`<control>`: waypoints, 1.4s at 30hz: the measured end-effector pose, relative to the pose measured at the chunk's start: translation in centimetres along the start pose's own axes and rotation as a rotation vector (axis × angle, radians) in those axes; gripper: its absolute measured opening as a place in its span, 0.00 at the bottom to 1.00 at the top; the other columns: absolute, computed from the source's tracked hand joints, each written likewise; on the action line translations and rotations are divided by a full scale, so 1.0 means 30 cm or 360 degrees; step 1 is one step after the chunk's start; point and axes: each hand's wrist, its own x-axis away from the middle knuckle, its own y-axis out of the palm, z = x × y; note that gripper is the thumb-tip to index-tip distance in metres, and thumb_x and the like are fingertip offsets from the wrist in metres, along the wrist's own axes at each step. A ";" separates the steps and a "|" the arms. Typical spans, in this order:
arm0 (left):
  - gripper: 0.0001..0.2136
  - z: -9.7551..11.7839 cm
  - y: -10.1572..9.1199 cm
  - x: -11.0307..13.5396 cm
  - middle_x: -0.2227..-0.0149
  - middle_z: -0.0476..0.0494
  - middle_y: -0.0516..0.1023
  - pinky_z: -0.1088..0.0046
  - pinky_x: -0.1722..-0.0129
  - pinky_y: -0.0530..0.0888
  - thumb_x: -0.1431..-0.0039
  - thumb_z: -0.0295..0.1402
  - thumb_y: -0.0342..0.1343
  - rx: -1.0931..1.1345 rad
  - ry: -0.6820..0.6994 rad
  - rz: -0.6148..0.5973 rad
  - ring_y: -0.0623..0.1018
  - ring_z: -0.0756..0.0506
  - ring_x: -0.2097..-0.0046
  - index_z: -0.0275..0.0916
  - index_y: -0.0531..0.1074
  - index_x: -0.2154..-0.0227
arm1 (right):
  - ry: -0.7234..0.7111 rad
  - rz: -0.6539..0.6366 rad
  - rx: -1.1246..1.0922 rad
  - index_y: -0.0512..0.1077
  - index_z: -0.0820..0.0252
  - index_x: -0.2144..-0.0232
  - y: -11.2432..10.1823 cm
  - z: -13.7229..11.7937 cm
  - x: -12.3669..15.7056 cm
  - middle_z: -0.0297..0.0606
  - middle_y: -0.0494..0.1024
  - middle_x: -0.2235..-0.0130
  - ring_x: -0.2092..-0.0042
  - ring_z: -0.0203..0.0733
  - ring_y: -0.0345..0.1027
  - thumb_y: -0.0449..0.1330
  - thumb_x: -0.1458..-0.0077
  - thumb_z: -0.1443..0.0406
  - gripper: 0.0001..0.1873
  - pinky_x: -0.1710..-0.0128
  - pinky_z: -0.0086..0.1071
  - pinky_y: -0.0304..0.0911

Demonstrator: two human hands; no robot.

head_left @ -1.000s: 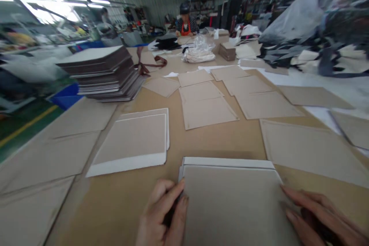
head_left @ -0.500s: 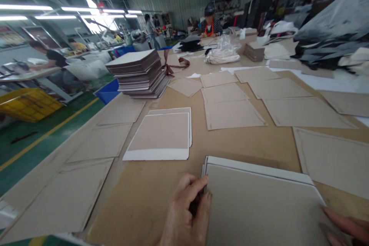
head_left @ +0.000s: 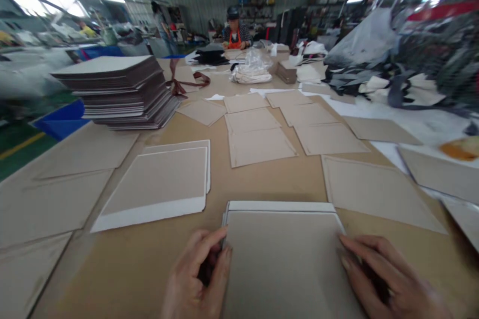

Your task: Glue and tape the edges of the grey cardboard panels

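Observation:
A small pile of grey cardboard sheets with white edges point(head_left: 284, 259) lies on the brown table right in front of me. My left hand point(head_left: 198, 279) curls round the pile's left edge, thumb and fingers pinched on it. My right hand point(head_left: 385, 279) rests on the pile's right edge with its fingers bent over the side. Another grey sheet on a white backing point(head_left: 157, 184) lies to the left, apart from both hands.
A tall stack of dark boards point(head_left: 119, 89) stands at the far left. Several loose tan sheets point(head_left: 258, 144) cover the table's middle and right. A plastic bag point(head_left: 252, 70) and dark material heaps point(head_left: 392, 70) lie further back, where a person in an orange apron point(head_left: 235, 35) sits.
The view swung left and back again. My right hand, almost out of view half a second ago, is back on the pile's right edge. My left hand kept its hold.

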 end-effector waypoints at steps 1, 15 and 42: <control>0.10 -0.006 -0.002 -0.003 0.69 0.50 0.73 0.79 0.69 0.73 0.40 0.35 0.56 -0.0039 0.0027 0.0000 0.75 0.50 0.69 0.43 0.75 0.56 | -0.0060 -0.0051 0.0038 0.76 0.54 0.54 -0.008 -0.012 -0.007 0.40 0.76 0.58 0.60 0.42 0.75 0.57 0.40 0.57 0.15 0.61 0.28 0.73; 0.14 -0.022 -0.004 -0.030 0.54 0.43 0.74 0.68 0.56 0.76 0.38 0.27 0.50 -0.0516 0.0633 -0.0062 0.75 0.45 0.55 0.45 0.73 0.52 | -0.0408 -0.0148 0.0717 0.72 0.59 0.55 -0.012 -0.083 -0.027 0.46 0.72 0.57 0.59 0.48 0.72 0.50 0.39 0.68 0.14 0.63 0.40 0.75; 0.24 -0.024 -0.012 0.047 0.39 0.40 0.69 0.58 0.39 0.68 0.45 0.31 0.59 -0.0325 0.0844 -0.0383 0.65 0.41 0.37 0.42 0.63 0.45 | 0.0396 -0.0420 -0.0379 0.74 0.55 0.53 0.009 0.064 -0.160 0.38 0.78 0.63 0.61 0.46 0.73 0.56 0.48 0.44 0.29 0.60 0.34 0.69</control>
